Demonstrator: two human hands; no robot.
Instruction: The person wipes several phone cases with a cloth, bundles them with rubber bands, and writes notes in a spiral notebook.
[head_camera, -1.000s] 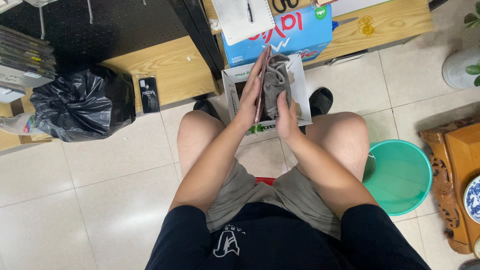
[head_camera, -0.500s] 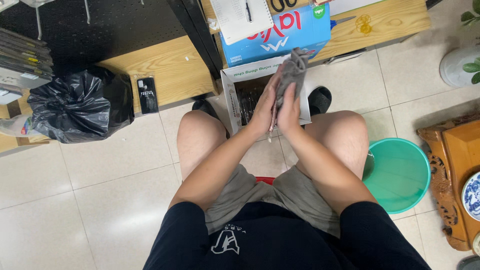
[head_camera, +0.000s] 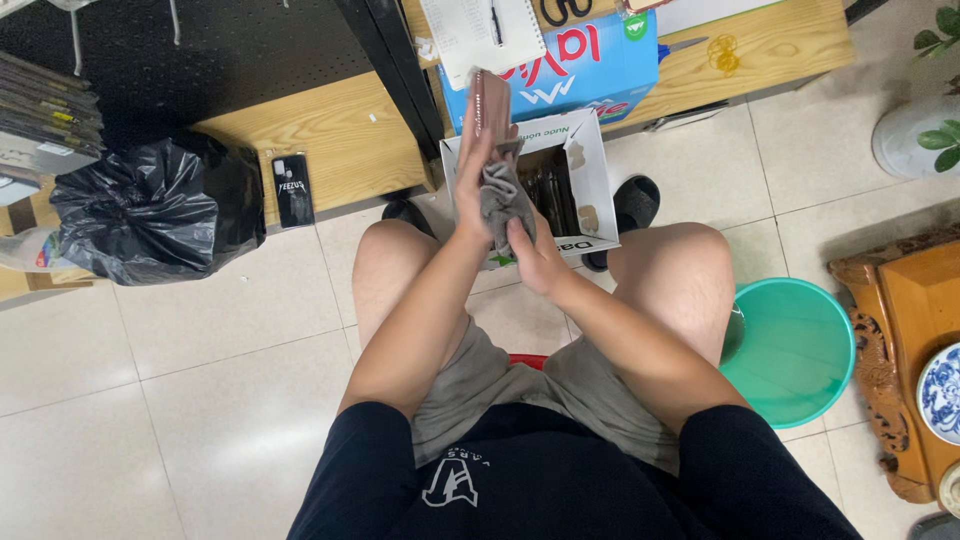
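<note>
Your left hand (head_camera: 472, 190) holds a slim pinkish phone (head_camera: 490, 100) upright over the open box (head_camera: 590, 175), fingers wrapped round its lower end. Your right hand (head_camera: 530, 250) is closed on a grey cloth (head_camera: 500, 195) pressed against the phone. Keep the phone firmly braced and wipe with even, full-length strokes, staying above the box.

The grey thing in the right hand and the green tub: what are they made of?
Grey thing: seems soft cloth, matte; it folds limply under the right hand. Green tub: likely plastic, smooth with slight sheen and even colour.
</note>
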